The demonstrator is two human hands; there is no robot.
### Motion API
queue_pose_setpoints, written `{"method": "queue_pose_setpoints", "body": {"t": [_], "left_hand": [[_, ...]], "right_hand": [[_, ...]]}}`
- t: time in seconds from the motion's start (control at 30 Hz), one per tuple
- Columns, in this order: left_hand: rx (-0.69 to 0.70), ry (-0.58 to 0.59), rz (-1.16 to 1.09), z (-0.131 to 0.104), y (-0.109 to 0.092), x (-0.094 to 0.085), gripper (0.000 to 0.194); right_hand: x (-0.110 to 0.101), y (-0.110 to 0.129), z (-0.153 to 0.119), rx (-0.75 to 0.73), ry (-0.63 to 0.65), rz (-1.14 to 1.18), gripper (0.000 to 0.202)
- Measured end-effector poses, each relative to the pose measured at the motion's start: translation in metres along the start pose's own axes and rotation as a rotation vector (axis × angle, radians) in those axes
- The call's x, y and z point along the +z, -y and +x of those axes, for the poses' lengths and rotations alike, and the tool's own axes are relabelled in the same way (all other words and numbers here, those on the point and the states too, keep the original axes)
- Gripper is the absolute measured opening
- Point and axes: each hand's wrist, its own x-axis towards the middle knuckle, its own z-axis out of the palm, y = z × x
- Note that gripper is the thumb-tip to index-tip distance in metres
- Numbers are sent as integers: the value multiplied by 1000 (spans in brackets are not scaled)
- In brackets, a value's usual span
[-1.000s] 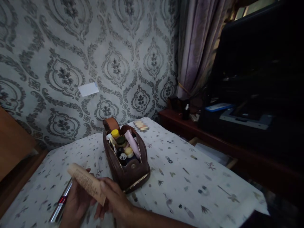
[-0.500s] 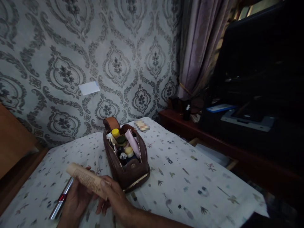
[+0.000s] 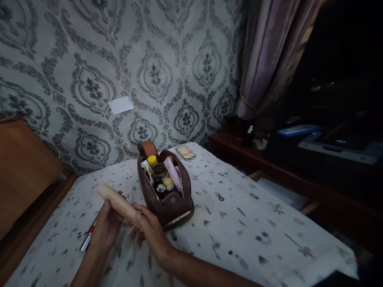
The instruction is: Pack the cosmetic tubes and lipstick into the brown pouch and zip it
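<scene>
A beige tube (image 3: 119,205) with small print on it lies tilted between my two hands. My left hand (image 3: 106,227) grips it near its upper-left end, thumb on top. The fingers of my right hand (image 3: 151,231) are closed on its lower-right end. Just beyond my hands stands an unzipped brown toiletry bag (image 3: 170,211). Inside it are a yellow-capped container (image 3: 152,160), a dark green-lidded jar (image 3: 159,169), a pink tube (image 3: 173,173), a small cream-lidded jar (image 3: 168,183) and a silver-topped bottle (image 3: 160,191). A silver pen-like tube (image 3: 86,240) with a red band lies left of my left hand, partly hidden by it.
The patterned white cloth (image 3: 227,239) covers the surface beneath. A small blurred-out item (image 3: 185,152) lies behind the bag. A wooden board (image 3: 26,171) stands at the left, and a dark red cabinet (image 3: 230,147) with an open drawer (image 3: 278,193) runs along the right.
My view has shifted, so the bag and hands appear farther right and slightly higher. Both hands still hold the beige tube, and the bag's contents look the same.
</scene>
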Motion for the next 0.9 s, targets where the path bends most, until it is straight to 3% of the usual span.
{"method": "queue_pose_setpoints", "body": {"t": [0.4,0.9], "left_hand": [[28,12,-13,10,-2,13,45],[75,91,30,14,-9,28,52]], "right_hand": [[-3,-2,-8,-156,-49,-169,54],[1,9,-15,-151,16,-81,58]]}}
